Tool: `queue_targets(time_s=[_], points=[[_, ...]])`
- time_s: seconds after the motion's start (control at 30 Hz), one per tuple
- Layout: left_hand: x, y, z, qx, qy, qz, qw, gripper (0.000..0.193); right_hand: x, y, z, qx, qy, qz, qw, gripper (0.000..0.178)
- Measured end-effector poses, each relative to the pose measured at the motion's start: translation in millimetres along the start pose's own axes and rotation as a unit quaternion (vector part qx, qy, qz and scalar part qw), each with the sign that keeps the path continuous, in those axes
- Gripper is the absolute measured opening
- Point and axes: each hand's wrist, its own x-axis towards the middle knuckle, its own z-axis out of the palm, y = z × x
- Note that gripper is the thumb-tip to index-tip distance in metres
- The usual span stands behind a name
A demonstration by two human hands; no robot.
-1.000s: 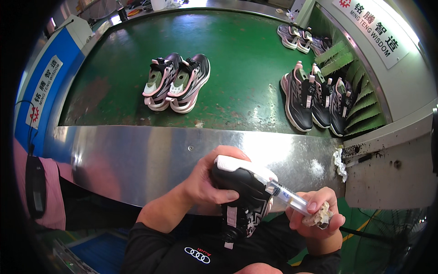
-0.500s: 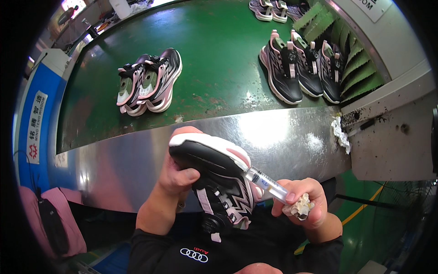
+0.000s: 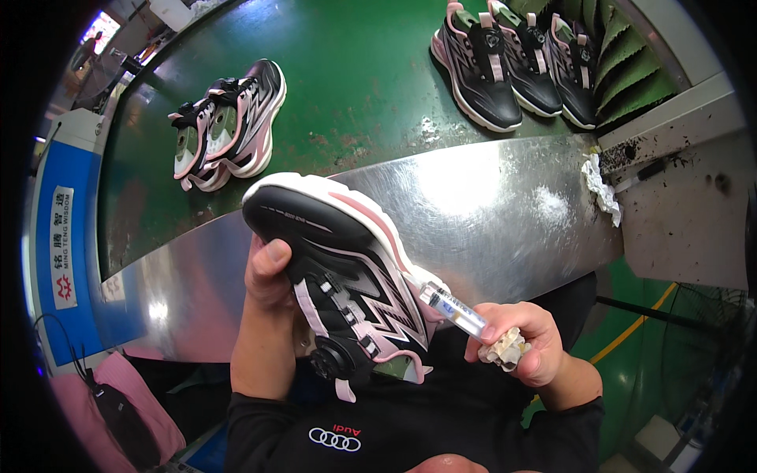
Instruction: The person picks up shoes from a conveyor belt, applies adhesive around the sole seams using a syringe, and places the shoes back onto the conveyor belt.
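A black and pink sneaker [image 3: 347, 260] with a white sole is held up on its side in front of me. My left hand [image 3: 270, 272] grips it near the toe, thumb on the black upper and the other fingers hidden behind. A clear syringe [image 3: 457, 313] is pinched in my right hand [image 3: 527, 339], its tip at the seam between sole and upper toward the heel. A crumpled, glue-stained wad [image 3: 505, 350] sits at the syringe's rear end, within the same hand.
Beyond a shiny metal ledge [image 3: 378, 213] lies a green belt surface [image 3: 339, 87]. A pair of sneakers [image 3: 229, 126] rests there at left, and several more [image 3: 493, 63] stand at right by green flaps [image 3: 631, 71]. Crumpled white tissue [image 3: 601, 189] lies at the ledge's right end.
The sneaker has moved left and tilted, showing more of its side. The syringe tip has shifted along the seam toward the heel. My view has turned slightly downward.
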Motion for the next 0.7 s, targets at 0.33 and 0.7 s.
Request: queue_targets(time_s=[0.33, 0.7], points=[[-2.5, 3.4, -27.4, -0.021, -0.024, -0.043, 0.999, 0.066, -24.6, 4.7, -0.5, -0.026, 0.010, 0.019, 0.999, 0.051], [4.8, 1.8, -36.7, -0.092, 0.016, -0.077, 0.993, 0.059, -42.7, 16.1, -7.1, -0.068, -0.005, -0.027, 0.997, 0.047]])
